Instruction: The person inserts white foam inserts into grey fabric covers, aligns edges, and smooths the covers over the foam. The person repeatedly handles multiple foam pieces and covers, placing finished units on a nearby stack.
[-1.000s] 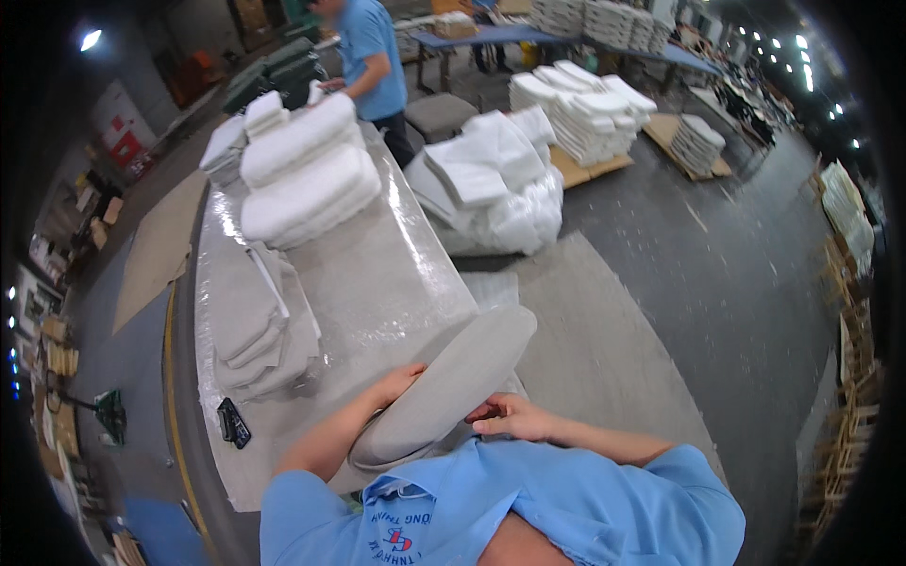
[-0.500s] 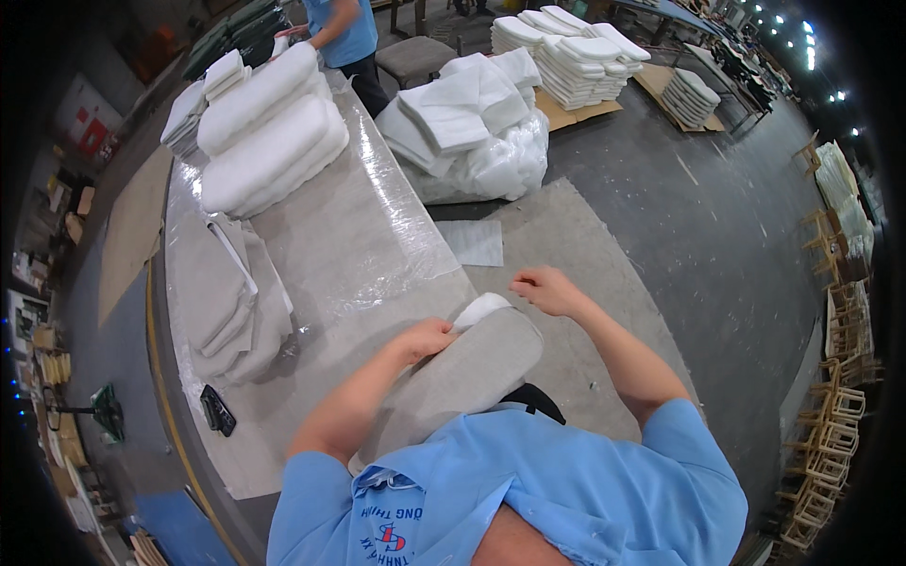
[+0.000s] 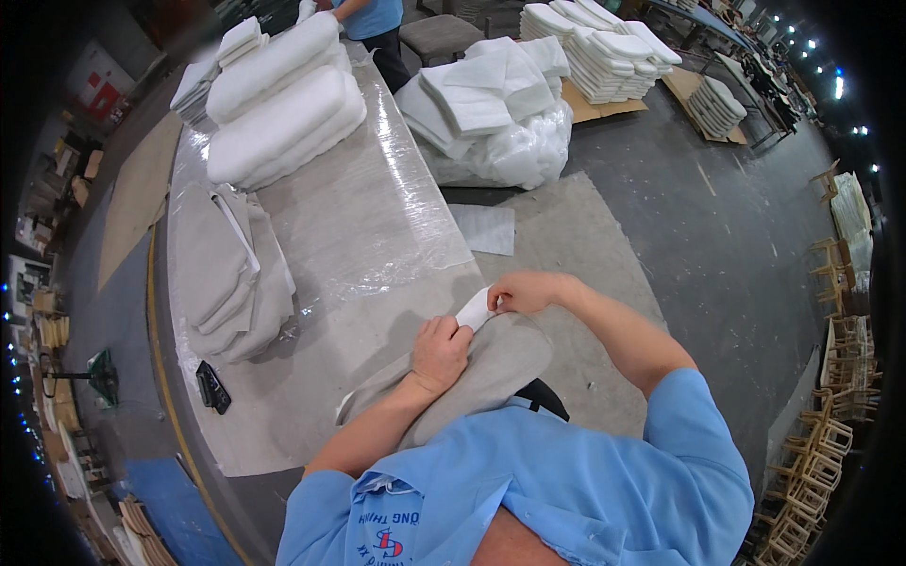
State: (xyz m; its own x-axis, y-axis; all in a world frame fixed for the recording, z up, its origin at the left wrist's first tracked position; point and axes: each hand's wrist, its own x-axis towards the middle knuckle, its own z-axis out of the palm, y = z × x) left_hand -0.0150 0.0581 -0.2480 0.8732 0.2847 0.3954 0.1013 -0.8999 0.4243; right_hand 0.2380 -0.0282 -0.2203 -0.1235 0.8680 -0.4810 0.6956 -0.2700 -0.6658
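Up close, a grey cushion cover [image 3: 472, 373] is pressed against the near edge of the plastic-wrapped table [image 3: 377, 217] by the left hand [image 3: 441, 351], laid flat on it. Its white foam insert [image 3: 472, 307], poking out at the cover's far end, is pinched by the right hand [image 3: 524, 291]. More grey covers [image 3: 222, 274] are stacked left of the cushion cover, with a black device [image 3: 212, 387] near them.

Upholstery workshop: stacked white foam cushions [image 3: 283, 113], plastic-wrapped worktable [image 3: 377, 217], wooden chair frames [image 3: 830, 424].
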